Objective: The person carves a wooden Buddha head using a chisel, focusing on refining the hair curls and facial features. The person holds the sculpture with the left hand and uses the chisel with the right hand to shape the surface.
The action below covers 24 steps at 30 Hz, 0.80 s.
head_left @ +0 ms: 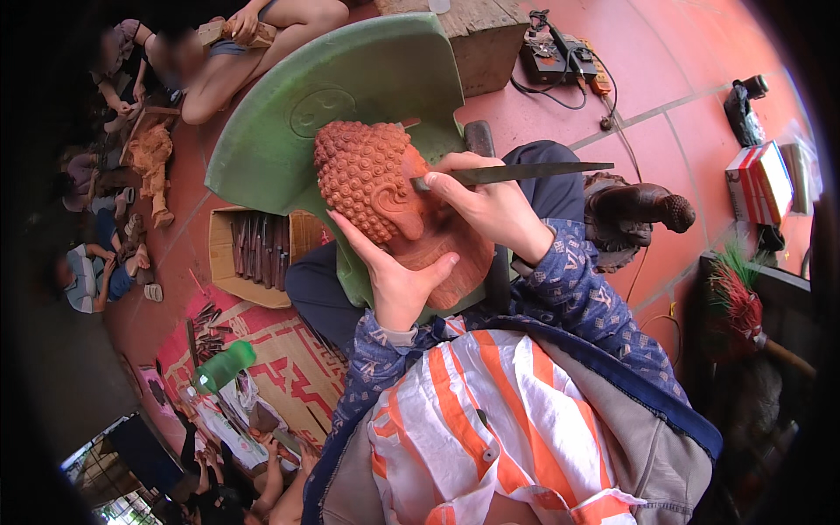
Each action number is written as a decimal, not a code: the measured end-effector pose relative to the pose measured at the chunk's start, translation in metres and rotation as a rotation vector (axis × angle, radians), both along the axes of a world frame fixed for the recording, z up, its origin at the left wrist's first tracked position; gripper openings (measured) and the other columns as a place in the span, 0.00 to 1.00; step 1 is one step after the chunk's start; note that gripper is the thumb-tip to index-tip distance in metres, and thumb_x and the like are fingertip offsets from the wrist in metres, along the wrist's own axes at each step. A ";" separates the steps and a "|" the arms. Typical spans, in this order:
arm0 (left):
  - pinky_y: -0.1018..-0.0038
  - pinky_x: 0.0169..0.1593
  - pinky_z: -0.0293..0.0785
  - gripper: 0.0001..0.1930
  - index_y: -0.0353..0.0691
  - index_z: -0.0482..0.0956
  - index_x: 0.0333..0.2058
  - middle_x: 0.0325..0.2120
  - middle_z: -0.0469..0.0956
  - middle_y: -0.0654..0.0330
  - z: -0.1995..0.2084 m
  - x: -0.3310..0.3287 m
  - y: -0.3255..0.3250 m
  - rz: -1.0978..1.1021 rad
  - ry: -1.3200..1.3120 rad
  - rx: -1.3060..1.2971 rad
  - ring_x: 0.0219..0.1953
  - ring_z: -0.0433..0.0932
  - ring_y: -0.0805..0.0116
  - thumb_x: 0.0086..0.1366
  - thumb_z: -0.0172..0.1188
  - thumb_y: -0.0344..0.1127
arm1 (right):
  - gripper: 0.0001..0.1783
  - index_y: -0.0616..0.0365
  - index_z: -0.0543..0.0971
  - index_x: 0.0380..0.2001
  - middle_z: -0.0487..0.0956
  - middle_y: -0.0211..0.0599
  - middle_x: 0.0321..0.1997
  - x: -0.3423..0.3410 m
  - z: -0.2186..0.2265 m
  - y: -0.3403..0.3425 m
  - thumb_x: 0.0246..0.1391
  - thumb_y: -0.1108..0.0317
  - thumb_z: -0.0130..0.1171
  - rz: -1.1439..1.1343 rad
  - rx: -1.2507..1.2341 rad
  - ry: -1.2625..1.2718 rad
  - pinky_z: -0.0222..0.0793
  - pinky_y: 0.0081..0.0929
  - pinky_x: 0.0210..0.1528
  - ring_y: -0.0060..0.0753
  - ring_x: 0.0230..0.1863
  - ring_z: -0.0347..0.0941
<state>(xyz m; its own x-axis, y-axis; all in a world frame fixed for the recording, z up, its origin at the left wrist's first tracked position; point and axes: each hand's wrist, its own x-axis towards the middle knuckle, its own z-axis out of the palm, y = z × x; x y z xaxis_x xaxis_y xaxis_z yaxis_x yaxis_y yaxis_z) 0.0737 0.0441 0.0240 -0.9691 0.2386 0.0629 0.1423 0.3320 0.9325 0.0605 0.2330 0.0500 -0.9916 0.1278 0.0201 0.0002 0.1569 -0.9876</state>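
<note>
A reddish-brown carved wooden Buddha head (363, 179), with rows of round curls and a long ear, lies tilted in my lap against a green plastic chair (262, 149). My left hand (398, 278) cups its lower side, fingers along the curls and thumb on the neck. Between the thumb and fingers of my right hand (490, 201) is a dark, flat, tapering metal file (534, 173). One end of the file touches the carving near the temple, in front of the ear; the narrow end points right. My right hand covers much of the face.
Left of my knee sits a cardboard box (251, 293) of chisel-like tools. More tools and a green bottle (225, 366) lie on a patterned mat. A wooden block (477, 44), a black electric device (551, 61) with cords and a dark carved figure (630, 214) stand rightward. Other people sit at left.
</note>
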 end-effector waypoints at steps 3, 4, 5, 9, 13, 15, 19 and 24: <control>0.56 0.75 0.40 0.77 0.31 0.21 0.70 0.71 0.34 0.34 0.001 0.002 0.000 -0.015 0.001 0.005 0.74 0.39 0.42 0.41 0.82 0.42 | 0.11 0.67 0.82 0.38 0.82 0.35 0.31 0.008 -0.012 0.008 0.64 0.68 0.58 -0.018 -0.082 -0.034 0.72 0.22 0.40 0.21 0.35 0.75; 0.55 0.75 0.40 0.77 0.31 0.21 0.70 0.71 0.34 0.33 0.000 0.001 0.000 -0.029 0.044 -0.057 0.74 0.38 0.41 0.42 0.82 0.43 | 0.11 0.68 0.83 0.39 0.83 0.36 0.34 0.012 -0.017 0.013 0.63 0.69 0.57 0.002 -0.185 -0.100 0.73 0.22 0.42 0.21 0.37 0.76; 0.55 0.75 0.40 0.77 0.30 0.21 0.70 0.71 0.34 0.33 0.002 -0.002 0.003 -0.037 0.051 -0.059 0.74 0.38 0.41 0.42 0.82 0.43 | 0.11 0.68 0.83 0.40 0.84 0.37 0.37 0.015 -0.025 0.014 0.63 0.69 0.57 -0.031 -0.185 -0.073 0.73 0.22 0.45 0.21 0.40 0.77; 0.58 0.75 0.40 0.77 0.32 0.21 0.70 0.71 0.37 0.35 0.005 0.003 0.001 -0.002 0.097 -0.112 0.74 0.41 0.46 0.41 0.82 0.44 | 0.07 0.66 0.79 0.30 0.80 0.31 0.28 0.017 -0.011 0.014 0.59 0.72 0.59 -0.121 -0.230 -0.054 0.70 0.22 0.35 0.21 0.31 0.74; 0.58 0.75 0.39 0.78 0.32 0.21 0.70 0.71 0.36 0.35 0.005 -0.001 0.002 -0.001 0.132 -0.124 0.74 0.40 0.47 0.40 0.83 0.45 | 0.11 0.62 0.71 0.23 0.75 0.29 0.25 0.012 -0.012 0.012 0.53 0.76 0.64 -0.250 -0.220 0.171 0.68 0.22 0.32 0.19 0.28 0.71; 0.58 0.75 0.40 0.78 0.31 0.21 0.70 0.71 0.37 0.35 0.003 0.001 0.000 0.001 0.124 -0.123 0.74 0.41 0.47 0.40 0.83 0.45 | 0.09 0.62 0.74 0.24 0.77 0.31 0.28 0.015 -0.016 0.014 0.49 0.77 0.66 -0.232 0.011 0.346 0.67 0.23 0.29 0.22 0.27 0.72; 0.60 0.74 0.44 0.78 0.32 0.21 0.70 0.70 0.41 0.36 0.004 0.000 0.002 0.014 0.140 -0.142 0.73 0.46 0.49 0.40 0.83 0.43 | 0.05 0.65 0.81 0.31 0.82 0.39 0.38 0.024 -0.018 0.012 0.49 0.78 0.66 -0.084 0.072 0.377 0.72 0.24 0.32 0.26 0.32 0.79; 0.56 0.74 0.42 0.77 0.30 0.22 0.70 0.70 0.35 0.33 0.001 0.000 0.000 -0.011 0.080 -0.056 0.74 0.40 0.42 0.40 0.83 0.41 | 0.04 0.66 0.81 0.31 0.83 0.40 0.34 0.015 -0.006 0.000 0.52 0.77 0.65 -0.163 -0.088 0.380 0.76 0.22 0.37 0.27 0.38 0.82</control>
